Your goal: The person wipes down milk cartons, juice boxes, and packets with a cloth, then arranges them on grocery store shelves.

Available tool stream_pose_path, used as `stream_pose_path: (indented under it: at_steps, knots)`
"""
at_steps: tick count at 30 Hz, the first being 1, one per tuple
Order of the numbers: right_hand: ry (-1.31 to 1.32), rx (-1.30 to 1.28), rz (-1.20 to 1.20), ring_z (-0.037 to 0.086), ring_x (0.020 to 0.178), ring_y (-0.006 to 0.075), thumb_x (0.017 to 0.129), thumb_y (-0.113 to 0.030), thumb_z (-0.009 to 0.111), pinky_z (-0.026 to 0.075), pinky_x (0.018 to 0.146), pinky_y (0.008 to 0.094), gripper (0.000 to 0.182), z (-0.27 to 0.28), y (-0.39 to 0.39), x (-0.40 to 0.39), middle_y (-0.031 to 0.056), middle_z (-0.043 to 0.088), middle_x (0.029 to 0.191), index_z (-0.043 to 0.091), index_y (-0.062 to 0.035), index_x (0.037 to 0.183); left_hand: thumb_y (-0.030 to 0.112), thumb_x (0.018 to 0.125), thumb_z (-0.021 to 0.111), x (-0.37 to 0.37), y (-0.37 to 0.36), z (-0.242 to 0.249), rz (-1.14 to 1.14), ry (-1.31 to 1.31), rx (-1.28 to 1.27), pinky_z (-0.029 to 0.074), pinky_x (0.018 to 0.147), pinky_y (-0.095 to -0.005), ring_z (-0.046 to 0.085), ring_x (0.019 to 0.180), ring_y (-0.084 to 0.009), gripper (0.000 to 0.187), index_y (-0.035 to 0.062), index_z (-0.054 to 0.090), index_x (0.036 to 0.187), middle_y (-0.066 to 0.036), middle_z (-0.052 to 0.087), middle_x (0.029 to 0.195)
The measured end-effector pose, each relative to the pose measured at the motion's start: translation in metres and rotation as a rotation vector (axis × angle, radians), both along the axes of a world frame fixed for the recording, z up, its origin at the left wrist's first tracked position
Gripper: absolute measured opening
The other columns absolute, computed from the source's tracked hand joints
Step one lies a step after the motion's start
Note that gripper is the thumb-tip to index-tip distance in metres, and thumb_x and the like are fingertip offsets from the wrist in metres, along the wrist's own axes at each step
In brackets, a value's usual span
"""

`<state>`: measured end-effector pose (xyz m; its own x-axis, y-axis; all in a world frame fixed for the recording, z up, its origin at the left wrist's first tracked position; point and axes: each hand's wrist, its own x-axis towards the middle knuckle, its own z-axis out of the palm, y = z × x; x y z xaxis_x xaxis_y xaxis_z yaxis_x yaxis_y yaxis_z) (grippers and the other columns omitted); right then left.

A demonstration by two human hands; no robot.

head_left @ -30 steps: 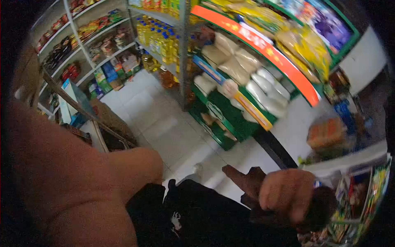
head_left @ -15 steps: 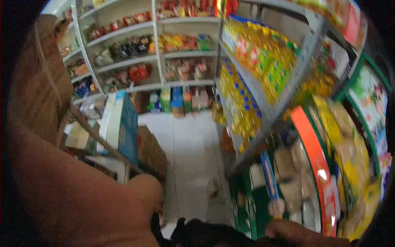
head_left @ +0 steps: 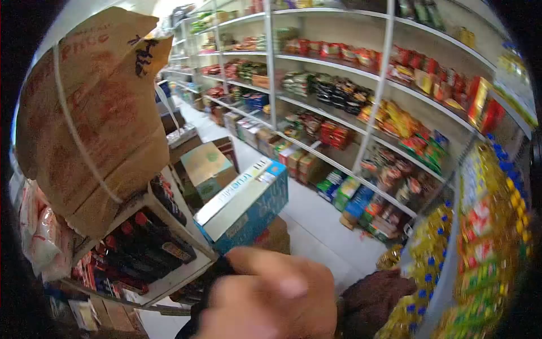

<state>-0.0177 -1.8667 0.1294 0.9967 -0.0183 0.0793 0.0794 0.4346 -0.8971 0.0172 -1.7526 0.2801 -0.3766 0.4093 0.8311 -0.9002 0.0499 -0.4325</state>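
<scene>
My left hand (head_left: 257,274) comes in from a dark sleeve at the lower middle, with bent fingers smeared by motion. It overlaps my right hand (head_left: 316,296), and I cannot tell whether anything is held between them. A dark brown cloth-like shape (head_left: 378,299) lies just right of the hands. Nearest beyond them stands a blue and white milk carton box (head_left: 248,209), apart from the fingers in this view. Left of it, a rack holds dark bottles with red caps (head_left: 149,246).
A large brown paper sack (head_left: 96,124) rises over the rack at left. Shelves (head_left: 333,107) of packaged goods line the far wall. Rows of yellow oil bottles (head_left: 423,277) stand at right. White floor tiles (head_left: 316,226) run between them.
The view has swung left, bringing the sack and bottle rack in and taking the yellow bags at right out. The hands, formerly apart at either side, now overlap at the lower middle.
</scene>
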Motion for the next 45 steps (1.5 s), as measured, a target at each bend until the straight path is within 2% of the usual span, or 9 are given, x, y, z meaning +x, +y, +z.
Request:
stream_pose_path:
  at_steps: [6,8,12,20,27,30,31,36,45]
  knots:
    - [0.393,0.236,-0.145,0.056,0.076,0.0186,0.085,-0.047,0.051,0.046,0.06,0.0387,0.036,-0.056,-0.05,0.151,0.0006,0.054,0.086,0.049,-0.0131,0.096,0.007,0.075,0.061,0.183,0.03,-0.111,0.612,0.602,0.8,0.048,0.066,-0.0353,0.061,0.083,-0.0244,0.037,0.0106,0.049,0.109,-0.009,0.062,0.098]
    - [0.249,0.292,-0.093,0.057,0.078,0.0192,0.085,-0.045,0.052,0.048,0.064,0.0379,0.036,-0.147,-0.085,0.215,0.0018,0.056,0.086,0.05,-0.0118,0.098,0.005,0.072,0.063,0.224,0.045,-0.139,0.639,0.932,0.818,0.048,0.061,-0.0341,0.062,0.074,-0.0237,0.036,0.0097,0.053,0.106,-0.009,0.063,0.086]
    - [0.515,0.05,-0.016,0.059,0.08,0.0215,0.082,-0.024,0.057,0.048,0.07,0.0348,0.024,-0.174,-0.116,0.282,0.0061,0.06,0.086,0.055,-0.0066,0.098,0.0,0.07,0.06,0.306,0.078,-0.177,0.831,1.258,0.823,0.048,0.058,-0.0328,0.062,0.069,-0.0236,0.025,0.005,0.06,0.095,-0.01,0.064,0.078]
    - [0.57,-0.273,0.168,0.059,0.081,0.0214,0.08,-0.017,0.057,0.048,0.071,0.0343,0.021,-0.196,-0.145,0.449,0.0067,0.06,0.086,0.056,-0.0052,0.098,0.005,0.075,0.063,0.433,0.071,-0.224,0.702,1.745,0.237,0.05,0.061,-0.0281,0.064,0.068,-0.0182,0.015,0.004,0.065,0.09,-0.013,0.065,0.078]
    - [0.544,-0.283,0.194,0.059,0.081,0.0213,0.078,-0.011,0.057,0.048,0.072,0.0339,0.021,-0.242,-0.112,0.64,0.0072,0.061,0.086,0.057,-0.0039,0.097,0.013,0.078,0.061,0.563,0.042,-0.264,0.5,1.907,0.488,0.05,0.064,-0.0319,0.064,0.073,-0.0237,0.016,0.0062,0.065,0.092,-0.013,0.065,0.083]
    - [0.596,-0.287,0.195,0.059,0.081,0.0205,0.075,-0.003,0.056,0.048,0.074,0.0327,0.021,-0.252,-0.087,0.74,0.0076,0.061,0.088,0.06,-0.0018,0.095,0.014,0.079,0.06,0.629,0.048,-0.263,0.451,1.99,0.569,0.05,0.065,-0.0331,0.064,0.076,-0.0228,0.033,0.0102,0.056,0.112,-0.012,0.064,0.085]
    - [0.741,-0.416,0.225,0.055,0.092,0.0186,0.073,0.002,0.051,0.046,0.078,0.0308,0.041,-0.262,-0.081,0.781,0.0076,0.056,0.101,0.047,0.0016,0.114,0.014,0.079,0.06,0.652,0.056,-0.261,0.444,2.04,0.574,0.05,0.066,-0.0333,0.064,0.076,-0.0227,0.038,0.011,0.053,0.117,-0.012,0.063,0.086]
    - [0.433,-0.292,0.513,0.056,0.091,0.0179,0.065,0.012,0.054,0.045,0.08,0.0295,0.051,-0.211,0.006,0.941,0.0083,0.058,0.1,0.049,0.0008,0.114,0.015,0.079,0.06,0.725,0.12,-0.26,0.618,2.185,0.187,0.049,0.066,-0.0345,0.063,0.077,-0.0242,0.069,0.0084,0.022,0.135,-0.012,0.06,0.099]
    - [0.368,-0.545,0.925,0.058,0.081,0.0177,0.067,0.002,0.056,0.046,0.075,0.0304,0.027,-0.237,0.247,1.133,0.0073,0.063,0.088,0.062,0.0016,0.094,0.024,0.077,0.061,0.82,0.289,-0.299,0.872,2.428,-0.182,0.048,0.07,-0.0385,0.062,0.081,-0.0309,0.064,0.006,0.031,0.13,-0.017,0.063,0.09]
